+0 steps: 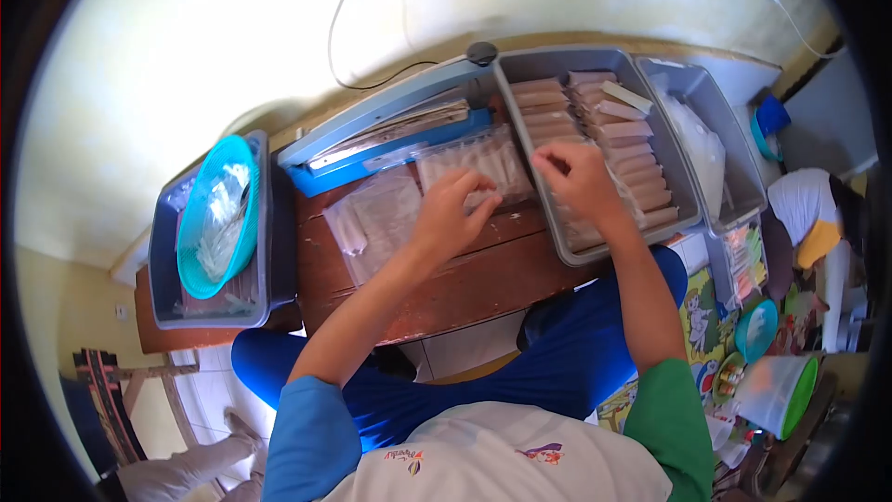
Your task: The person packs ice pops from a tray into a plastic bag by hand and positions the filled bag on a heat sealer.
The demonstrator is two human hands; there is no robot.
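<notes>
My left hand (pixel 457 211) is raised over the clear plastic bags on the brown table, its thumb and fingertips curled close together. Whatever may be between them is too small to tell. Over the left part of a grey bin (pixel 688 216), my right hand (pixel 578 177) has its fingers bent into a pinch, and any held item is hidden. Rows of wrapped brownish rolls (pixel 636 149) fill that bin. Flat clear bags (pixel 376 214) lie on the table left of my left hand, and a pack of wrapped pieces (pixel 474 163) lies just behind it.
A blue tray (pixel 325 177) and a long grey sealer-like device stand along the wall. At left, a turquoise basket (pixel 190 256) rests on a dark bin (pixel 165 302). Another grey bin (pixel 743 195) holds white plastic. Another person (pixel 804 204) is at the right; someone's legs show at lower left.
</notes>
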